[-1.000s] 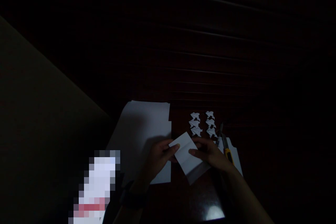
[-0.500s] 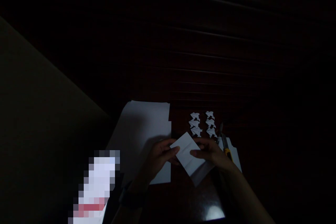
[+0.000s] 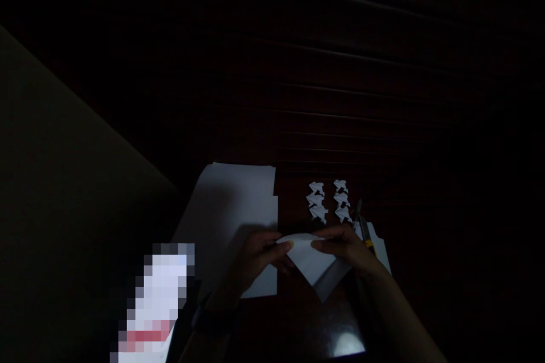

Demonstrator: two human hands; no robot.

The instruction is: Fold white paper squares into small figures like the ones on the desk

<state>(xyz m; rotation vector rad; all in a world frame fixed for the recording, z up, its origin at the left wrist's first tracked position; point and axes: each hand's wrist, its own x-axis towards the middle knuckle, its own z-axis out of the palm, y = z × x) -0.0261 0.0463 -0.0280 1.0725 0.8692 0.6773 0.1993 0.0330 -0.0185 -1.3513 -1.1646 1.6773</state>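
A small white sheet of paper [image 3: 307, 261] is held up between both hands above the dark tabletop. My left hand [image 3: 259, 255] pinches its left corner, thumb on top and fingers beneath. On the right side, my right hand [image 3: 343, 247] grips it with the thumb pressed on the near face. The sheet's upper part bends over, so its top edge looks curved, and a shaded part shows at the lower right. Beyond the hands lie several folded white paper figures [image 3: 315, 201] in two columns. A dark band circles my left wrist.
Large white paper sheets [image 3: 238, 193] lie stacked at the left. To the right are a utility knife with yellow parts [image 3: 368, 245], scissors-like dark blades [image 3: 358, 206] and more white paper [image 3: 383, 255]. A blurred-out bright object [image 3: 159, 295] stands at lower left.
The sheet's top corner, which pointed up and away, has been bent over, leaving a curved upper edge. Both hands remain on the paper in nearly the same place.
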